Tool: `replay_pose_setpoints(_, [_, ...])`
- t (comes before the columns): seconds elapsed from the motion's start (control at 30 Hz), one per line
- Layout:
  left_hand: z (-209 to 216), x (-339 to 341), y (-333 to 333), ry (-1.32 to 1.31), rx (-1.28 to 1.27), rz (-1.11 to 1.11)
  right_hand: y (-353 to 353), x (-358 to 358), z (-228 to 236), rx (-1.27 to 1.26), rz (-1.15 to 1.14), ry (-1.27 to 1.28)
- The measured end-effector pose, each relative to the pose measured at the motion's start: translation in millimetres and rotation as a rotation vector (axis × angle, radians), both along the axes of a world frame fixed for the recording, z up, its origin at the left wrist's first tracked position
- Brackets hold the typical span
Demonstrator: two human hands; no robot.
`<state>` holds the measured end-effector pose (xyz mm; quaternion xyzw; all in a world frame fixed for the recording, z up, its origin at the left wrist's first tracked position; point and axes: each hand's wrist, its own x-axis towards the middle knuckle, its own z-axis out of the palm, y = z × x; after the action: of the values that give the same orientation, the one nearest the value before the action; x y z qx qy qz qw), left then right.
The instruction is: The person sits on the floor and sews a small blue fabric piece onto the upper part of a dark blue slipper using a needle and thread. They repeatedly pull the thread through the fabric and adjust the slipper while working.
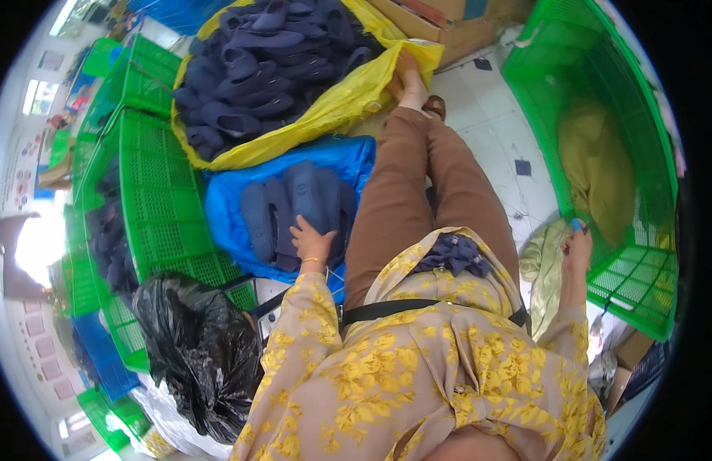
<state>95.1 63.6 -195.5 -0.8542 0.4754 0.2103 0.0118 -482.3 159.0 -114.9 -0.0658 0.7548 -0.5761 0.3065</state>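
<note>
Dark blue shoes (301, 192) lie side by side with their soles up on a blue plastic bag (227, 201), to the left of my legs. My left hand (313, 244) is over their near end with fingers spread, and whether it touches a shoe I cannot tell. Out to the right, my right hand (577, 250) is closed around a small item with a bright blue end (577, 224); its kind is too small to make out. A bunch of dark blue fabric pieces (456, 255) rests in my lap.
A yellow sack (302, 138) heaped with dark blue shoes (264, 69) stands ahead. Green perforated crates (160, 192) line the left, beside a black plastic bag (198, 346). Another green crate (632, 284) holding an olive sack (598, 161) stands right. Cardboard (417, 19) lies at the back.
</note>
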Motion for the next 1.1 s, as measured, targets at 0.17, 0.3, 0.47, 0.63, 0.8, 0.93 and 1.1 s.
replay_pose_setpoints(0.17, [-29, 42, 6, 0.209, -0.359, -0.002, 0, 7, -9, 0.04, -0.019, -0.024])
replay_pose_setpoints(0.3, [29, 44, -11, 0.735, -0.407, 0.481, -7, 22, -3, 0.02, -0.022, -0.028])
replay_pose_setpoints(0.47, [136, 5, -7, 1.673, -0.416, 0.495, -33, 75, 21, -0.042, 0.202, 0.011])
replay_pose_setpoints(0.63, [187, -99, -2, 1.936, -0.26, 0.253, -60, 174, 110, -0.126, 0.82, 0.12])
replay_pose_setpoints(0.8, [199, -163, 2, 1.933, -0.131, 0.051, -69, 211, 122, -0.306, 1.035, -0.122])
replay_pose_setpoints(0.93, [199, -160, -4, 1.679, -0.044, -0.124, -78, 188, 110, -0.229, 0.783, -0.311])
replay_pose_setpoints(1.1, [201, -145, 15, 1.35, -0.02, -0.257, -94, 152, 78, -0.138, 0.835, -0.417])
